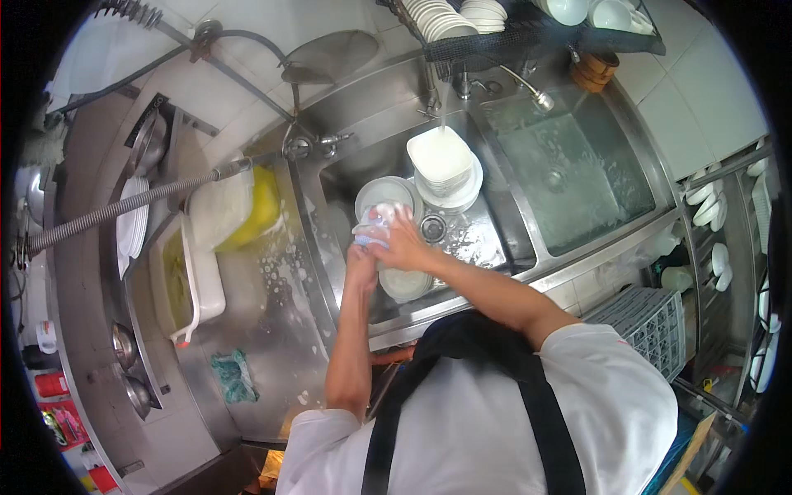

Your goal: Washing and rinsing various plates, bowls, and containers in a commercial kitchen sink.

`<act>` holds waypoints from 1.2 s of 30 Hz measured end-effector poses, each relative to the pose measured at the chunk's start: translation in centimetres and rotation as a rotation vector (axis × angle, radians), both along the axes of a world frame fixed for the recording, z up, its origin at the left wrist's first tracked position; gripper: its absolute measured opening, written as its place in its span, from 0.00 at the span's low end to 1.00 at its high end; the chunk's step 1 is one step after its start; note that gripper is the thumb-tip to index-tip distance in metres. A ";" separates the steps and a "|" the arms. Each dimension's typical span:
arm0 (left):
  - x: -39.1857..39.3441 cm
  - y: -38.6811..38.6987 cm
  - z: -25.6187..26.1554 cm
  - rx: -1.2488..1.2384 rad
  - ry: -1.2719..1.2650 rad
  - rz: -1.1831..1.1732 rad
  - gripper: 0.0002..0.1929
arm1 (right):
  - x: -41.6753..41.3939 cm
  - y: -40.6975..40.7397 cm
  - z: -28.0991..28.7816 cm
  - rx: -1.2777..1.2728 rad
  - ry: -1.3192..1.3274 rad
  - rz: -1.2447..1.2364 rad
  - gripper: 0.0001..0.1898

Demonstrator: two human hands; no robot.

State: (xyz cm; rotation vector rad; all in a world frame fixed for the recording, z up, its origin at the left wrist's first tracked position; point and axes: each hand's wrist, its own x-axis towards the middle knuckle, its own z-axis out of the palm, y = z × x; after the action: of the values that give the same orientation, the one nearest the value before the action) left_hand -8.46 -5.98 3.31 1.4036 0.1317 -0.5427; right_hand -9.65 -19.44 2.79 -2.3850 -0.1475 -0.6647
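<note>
Over the left sink basin [339,179], my two hands are close together around a soapy, blue-and-white cloth [372,238]. My left hand [362,267] grips its lower edge. My right hand [402,238] presses on the cloth from the right, with suds by its fingers; whether a dish is under the cloth, I cannot tell. Behind the hands stands a stack of round white plates [388,189], and nearer me lie round dishes [405,284]. A stack of square white bowls [439,153] rests on round plates at the back right of the basin, under running water.
The right basin [557,179] holds water below a spray tap [543,100]. On the left counter are a white tub [207,278], a yellow container [263,207] and a green scouring cloth [235,376]. A flexible metal hose [142,201] crosses above. A dish rack [544,40] hangs overhead.
</note>
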 end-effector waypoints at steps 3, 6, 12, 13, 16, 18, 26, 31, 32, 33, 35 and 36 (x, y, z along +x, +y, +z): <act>-0.3 0.8 0.4 -0.038 -0.159 -0.229 0.19 | 3.9 -2.1 -0.1 0.378 0.342 0.108 0.17; -1.3 -1.6 3.0 -0.135 -0.182 -0.124 0.20 | 6.6 -4.7 -1.7 0.984 0.590 0.077 0.18; -1.7 -1.2 1.4 -0.356 -0.304 0.171 0.28 | 4.7 -1.3 -0.7 2.390 0.868 0.184 0.23; -2.1 -0.9 0.9 -0.214 -0.259 0.157 0.30 | 5.1 -1.1 -1.4 2.388 0.866 0.188 0.23; -3.3 0.1 0.8 -0.204 -0.185 0.116 0.33 | 6.4 -1.0 -2.6 2.371 0.847 0.062 0.22; -2.8 0.9 3.2 -0.454 -0.040 0.032 0.34 | 6.8 -2.0 -2.8 1.491 0.485 0.012 0.22; 1.0 3.4 4.7 -0.382 0.043 -0.079 0.28 | 6.7 -2.8 5.0 0.695 0.354 0.164 0.21; 1.3 2.8 1.8 -0.347 -0.055 -0.067 0.23 | 4.5 -1.3 8.4 -0.108 0.110 0.301 0.20; 1.3 2.4 1.6 -0.416 -0.093 -0.041 0.22 | 3.2 -0.6 8.0 -0.260 -0.199 0.334 0.12; 1.3 2.1 1.7 -0.417 -0.088 -0.050 0.22 | 3.4 -0.5 7.4 -0.262 -0.195 0.324 0.12; 1.1 2.0 1.8 -0.401 -0.094 -0.079 0.21 | 4.1 -0.6 6.3 0.108 0.172 0.069 0.13; 0.9 1.5 2.7 -0.407 -0.056 -0.090 0.23 | 4.8 -2.1 7.0 0.212 0.216 0.119 0.15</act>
State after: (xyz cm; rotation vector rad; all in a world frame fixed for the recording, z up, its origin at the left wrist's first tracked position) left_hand -7.57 -4.49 6.02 1.0291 -0.0845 -0.5681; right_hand -4.81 -21.59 9.78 -2.2062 -0.1184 -0.3457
